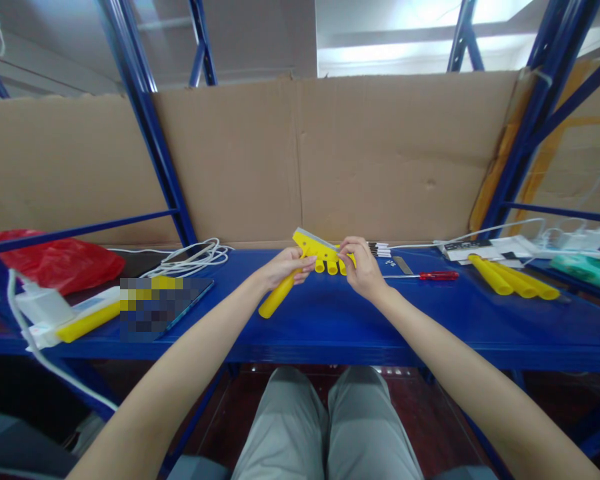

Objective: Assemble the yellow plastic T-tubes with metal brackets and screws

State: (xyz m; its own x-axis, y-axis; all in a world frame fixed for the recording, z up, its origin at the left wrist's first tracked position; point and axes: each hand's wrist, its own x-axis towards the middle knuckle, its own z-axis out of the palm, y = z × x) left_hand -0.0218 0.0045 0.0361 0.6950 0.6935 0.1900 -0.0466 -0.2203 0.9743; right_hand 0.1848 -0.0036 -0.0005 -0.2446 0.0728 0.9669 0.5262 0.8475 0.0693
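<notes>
A yellow scraper (313, 247) with a grey blade strip along its top edge is held above the blue table, its round handle slanting down to the left. My left hand (291, 264) is closed around the scraper where the handle meets the head. My right hand (361, 267) has its fingers pressed together at the right end of the scraper's head; whether a small part is between them is hidden. Behind and below the head, ends of several yellow handles (333, 268) show on the table.
On the blue table (330, 320), a red screwdriver (439, 275), a small metal plate (405, 265) and tiny screws (390, 262) lie right of my hands. Yellow handles (513, 279) are further right. A dark tablet (180, 307), white cables (200, 257) and a red bag (60, 260) are left.
</notes>
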